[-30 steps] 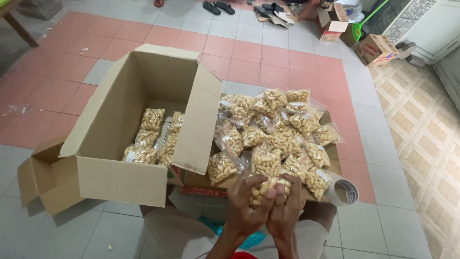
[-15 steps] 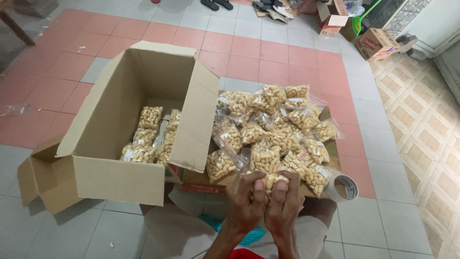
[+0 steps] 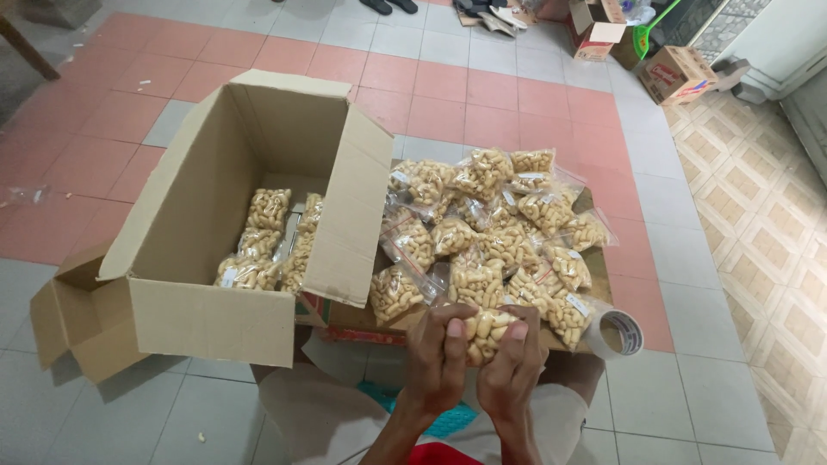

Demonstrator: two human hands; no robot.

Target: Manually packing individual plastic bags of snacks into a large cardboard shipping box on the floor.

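Note:
Both of my hands grip one clear plastic bag of pale snack pieces (image 3: pixel 487 331) close to my body. My left hand (image 3: pixel 438 362) wraps its left side and my right hand (image 3: pixel 512 372) wraps its right side. Just beyond them lies a heap of several like bags (image 3: pixel 491 228) on a flattened piece of cardboard (image 3: pixel 599 267). To the left stands an open brown cardboard box (image 3: pixel 215 323) with several bags laid in its bottom (image 3: pixel 263 241).
A roll of clear tape (image 3: pixel 618 334) rests at the right end of the flat cardboard. Small cartons (image 3: pixel 676 73) and sandals (image 3: pixel 495 13) sit far back on the tiled floor. A table leg (image 3: pixel 26 47) shows at the top left.
My hands have kept squeezing and working the same bag, shifting it slightly. The view has tilted a little, and the box and heap have not moved.

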